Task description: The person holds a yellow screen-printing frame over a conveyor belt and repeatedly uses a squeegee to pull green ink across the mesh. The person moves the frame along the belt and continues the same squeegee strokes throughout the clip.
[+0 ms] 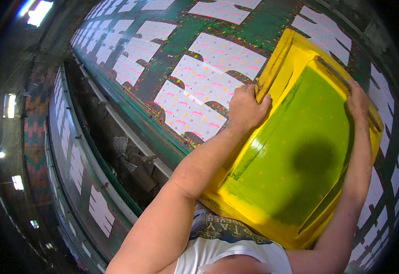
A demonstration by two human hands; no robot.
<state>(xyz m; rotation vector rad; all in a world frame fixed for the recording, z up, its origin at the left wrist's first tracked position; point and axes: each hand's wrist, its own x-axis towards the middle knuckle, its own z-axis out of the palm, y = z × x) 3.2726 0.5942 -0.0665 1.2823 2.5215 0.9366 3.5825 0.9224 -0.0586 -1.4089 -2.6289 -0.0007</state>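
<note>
A screen-printing frame (279,42) with a yellow border and a green mesh panel (277,150) tilts in front of me, its near end close to my body. My left hand (247,107) is closed around the left edge, near the far corner. On the opposite edge, my right hand (358,102) grips the frame, fingers partly hidden by the rim. A dark shadow falls across the mesh. Just left of the frame, white cut fabric pieces (206,82) with small pink, red and yellow prints lie flat on a long green table (174,50).
Rows of similar white pieces stretch to the far end and along the right side. Coloured specks dot the table between them. A metal rail (110,107) follows the table's left edge, beside a dark gap. Beyond it stands a second long table (83,160) with white pieces.
</note>
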